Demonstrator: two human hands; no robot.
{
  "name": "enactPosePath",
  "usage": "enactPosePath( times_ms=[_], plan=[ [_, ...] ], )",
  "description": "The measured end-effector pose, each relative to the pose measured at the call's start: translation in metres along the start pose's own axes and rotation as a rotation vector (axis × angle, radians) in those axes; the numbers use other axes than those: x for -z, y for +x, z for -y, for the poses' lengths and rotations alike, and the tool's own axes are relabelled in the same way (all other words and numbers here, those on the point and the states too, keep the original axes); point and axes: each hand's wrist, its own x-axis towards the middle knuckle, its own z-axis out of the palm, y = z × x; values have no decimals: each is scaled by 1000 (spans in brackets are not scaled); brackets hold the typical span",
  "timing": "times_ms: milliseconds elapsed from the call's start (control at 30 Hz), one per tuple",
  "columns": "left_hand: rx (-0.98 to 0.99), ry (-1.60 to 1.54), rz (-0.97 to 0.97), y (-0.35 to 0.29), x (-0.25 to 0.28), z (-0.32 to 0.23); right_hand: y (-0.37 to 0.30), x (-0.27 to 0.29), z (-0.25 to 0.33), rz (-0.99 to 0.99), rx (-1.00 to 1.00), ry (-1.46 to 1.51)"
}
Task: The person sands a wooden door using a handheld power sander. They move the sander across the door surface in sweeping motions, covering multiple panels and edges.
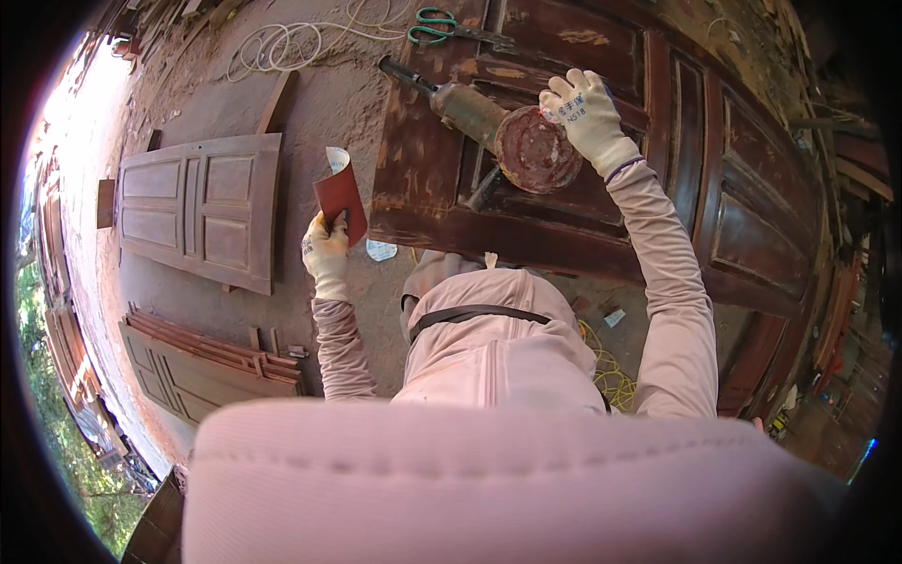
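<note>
My left hand [327, 258], in a whitish work glove, grips a curled piece of red-brown sandpaper [339, 199] with a pale back. My right hand [586, 115], gloved the same way, has its fingers bent at the upper right edge of a round, worn, reddish disc [537, 150]. That disc is on an angle grinder [467, 111], which lies on a dark brown panelled wooden door [423, 202]. The grinder's dark end points to the upper left, and its side handle [484, 188] sticks out below the disc.
Green-handled scissors [434, 26] lie at the door's far edge. A pale hose [282, 45] coils on the ground beyond. Two more panelled doors [202, 202] lie at the left, the nearer with wooden strips [211, 346] on top. Yellow cord [615, 385] lies near my right arm.
</note>
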Motion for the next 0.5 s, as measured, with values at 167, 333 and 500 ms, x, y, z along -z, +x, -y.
enactPosePath(
  times_ms=[167, 333, 500],
  plan=[
    [-87, 92, -50, 1, 0, 3, -2, 2, 3, -27, -13, 50],
    [-65, 77, -39, 0, 4, -4, 5, 3, 35, -98, 86, 84],
    [-115, 84, -52, 2, 4, 3, 0, 12, 50, -70, 108, 143]
  ],
)
